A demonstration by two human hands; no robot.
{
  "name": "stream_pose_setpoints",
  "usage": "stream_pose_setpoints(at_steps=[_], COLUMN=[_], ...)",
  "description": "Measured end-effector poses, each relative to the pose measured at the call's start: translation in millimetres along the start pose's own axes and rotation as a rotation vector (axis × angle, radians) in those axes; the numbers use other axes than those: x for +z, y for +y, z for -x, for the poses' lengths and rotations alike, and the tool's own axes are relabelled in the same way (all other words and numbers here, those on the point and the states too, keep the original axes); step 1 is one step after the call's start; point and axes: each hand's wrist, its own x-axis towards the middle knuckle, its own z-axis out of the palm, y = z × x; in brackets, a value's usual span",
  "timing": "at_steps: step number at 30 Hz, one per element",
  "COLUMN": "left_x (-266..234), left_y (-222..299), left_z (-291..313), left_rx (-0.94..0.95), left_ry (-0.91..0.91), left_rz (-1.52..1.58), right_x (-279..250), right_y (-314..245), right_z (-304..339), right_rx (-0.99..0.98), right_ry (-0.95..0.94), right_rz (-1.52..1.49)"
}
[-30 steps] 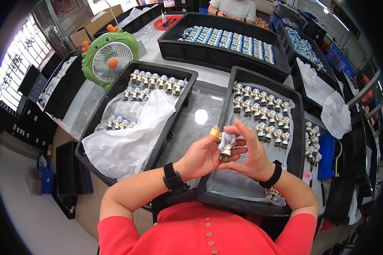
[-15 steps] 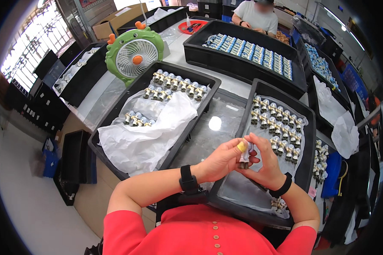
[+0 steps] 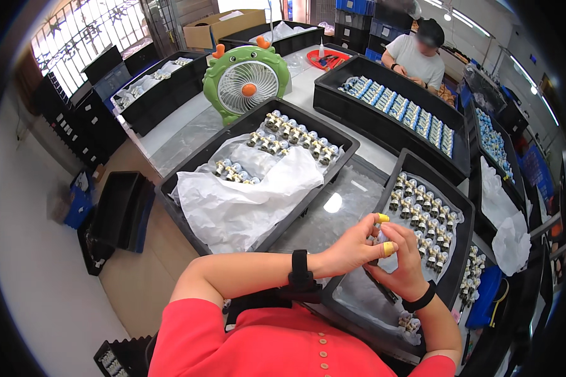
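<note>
A small figurine is pinched between my two hands, mostly hidden behind the fingers; a pale lilac part of it shows. My left hand is closed on it, with yellow tape on its thumb and a fingertip. My right hand curls round the other side, its fingertips meeting the figurine. Below the right palm shows a slim dark stick; whether the hand grips it is hidden. Just beyond, rows of small white-and-gold figurines stand in a lined black tray.
To the left, another black tray holds similar figurines and crumpled white paper. A green fan stands behind it. At the far side, a co-worker sits beyond a deep tray of blue-and-white pieces.
The whole view has shifted, with the trays now further right and more of the co-worker showing. My hands have turned the figurine, and fingers now cover most of it.
</note>
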Motion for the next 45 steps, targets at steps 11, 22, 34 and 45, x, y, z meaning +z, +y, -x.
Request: stream_pose_setpoints(at_steps=[11,22,34,45], left_x=[-58.8,-98.7,-139.8,-158.9], left_y=[82.5,140.4,74.6,59.3], left_z=[40.0,92.4,68.6,23.2], left_rx=[0.198,-0.049,-0.131,-0.265], left_ry=[0.085,-0.058,-0.007,0.034], left_rz=[-0.977,-0.467,-1.623,-1.63], right_x=[-8.7,-4.5,-0.4,1.2], right_y=[7.7,19.8,25.5,31.5], right_z=[1.4,4.8,5.6,6.8], right_rx=[0.147,0.206,0.254,0.288], right_ry=[0.051,0.022,-0.009,-0.01], right_rz=[-0.128,-0.131,-0.16,-0.146])
